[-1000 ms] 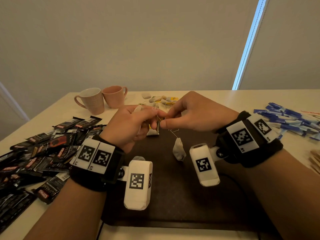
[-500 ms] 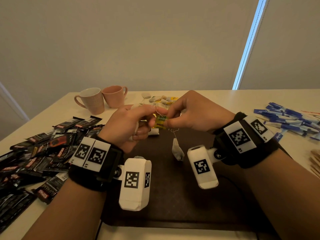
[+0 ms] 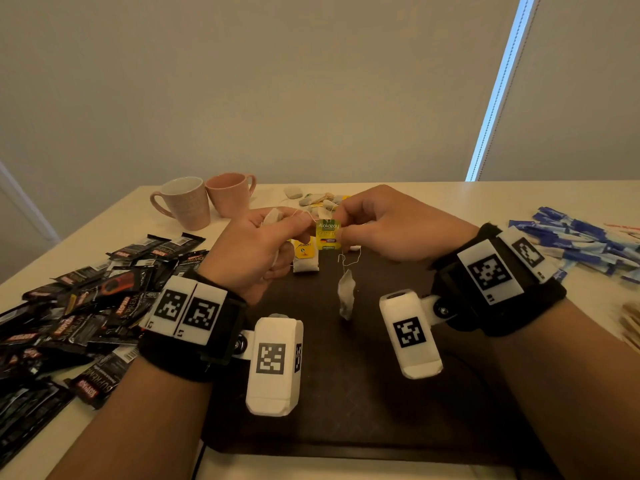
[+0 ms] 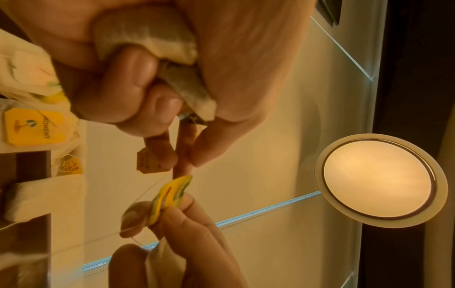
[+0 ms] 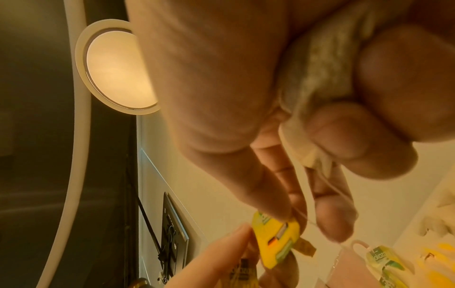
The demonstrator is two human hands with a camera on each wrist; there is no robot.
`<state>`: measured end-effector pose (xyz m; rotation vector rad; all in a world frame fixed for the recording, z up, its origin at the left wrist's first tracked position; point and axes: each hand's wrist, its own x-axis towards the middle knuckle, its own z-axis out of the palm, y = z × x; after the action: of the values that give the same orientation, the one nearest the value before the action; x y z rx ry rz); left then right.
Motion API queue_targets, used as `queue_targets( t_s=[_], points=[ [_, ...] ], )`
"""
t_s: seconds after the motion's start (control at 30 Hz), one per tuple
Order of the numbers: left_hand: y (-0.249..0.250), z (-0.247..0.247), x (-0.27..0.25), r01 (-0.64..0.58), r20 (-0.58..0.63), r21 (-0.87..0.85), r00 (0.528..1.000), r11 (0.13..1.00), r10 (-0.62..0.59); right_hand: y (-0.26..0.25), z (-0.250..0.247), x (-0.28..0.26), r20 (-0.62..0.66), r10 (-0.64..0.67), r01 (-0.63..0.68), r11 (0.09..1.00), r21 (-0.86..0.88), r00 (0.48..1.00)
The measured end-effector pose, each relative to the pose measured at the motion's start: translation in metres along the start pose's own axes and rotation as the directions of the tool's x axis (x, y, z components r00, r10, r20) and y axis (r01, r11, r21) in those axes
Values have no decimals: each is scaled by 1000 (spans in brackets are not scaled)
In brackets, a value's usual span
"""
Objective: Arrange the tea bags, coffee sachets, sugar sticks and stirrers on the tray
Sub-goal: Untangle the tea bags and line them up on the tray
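Observation:
Both hands are raised over the far end of the dark tray (image 3: 346,393). My left hand (image 3: 304,227) grips a tea bag (image 4: 147,39) in its palm and pinches a thread and a brown tag (image 4: 150,161). The right hand (image 3: 341,224) pinches a green-yellow tag (image 3: 328,234) and curls its other fingers round a second tea bag (image 5: 315,78). A third tea bag (image 3: 346,296) dangles on a thread below the right hand, above the tray. Another tea bag with a yellow tag (image 3: 304,258) lies on the tray's far edge.
Black coffee sachets (image 3: 86,299) are heaped on the table at the left. Blue sugar sticks (image 3: 581,244) lie at the right, wooden stirrers (image 3: 632,323) at the right edge. Two pink mugs (image 3: 183,202) and loose tea bags (image 3: 318,199) stand behind the tray.
Both hands have risen slightly. The green-yellow tag has come out between them and now faces me. The dangling tea bag still hangs below the right hand.

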<state>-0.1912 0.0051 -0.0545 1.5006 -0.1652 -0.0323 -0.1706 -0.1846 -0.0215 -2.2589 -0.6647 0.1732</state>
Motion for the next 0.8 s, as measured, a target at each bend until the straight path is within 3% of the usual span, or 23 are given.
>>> queue_targets(
  t_s=[0.23, 0.47, 0.8],
  points=[
    [-4, -2, 1, -41, 44, 87, 998, 995, 38, 2, 3, 2, 4, 67, -67, 996, 67, 998],
    [-4, -2, 2, -54, -25, 66, 998, 996, 56, 3, 3, 2, -220, -161, 150, 987, -65, 962],
    [-1, 0, 1, -50, 6, 80, 999, 996, 49, 7, 8, 5, -240, -303, 259, 946, -197, 922]
  ],
)
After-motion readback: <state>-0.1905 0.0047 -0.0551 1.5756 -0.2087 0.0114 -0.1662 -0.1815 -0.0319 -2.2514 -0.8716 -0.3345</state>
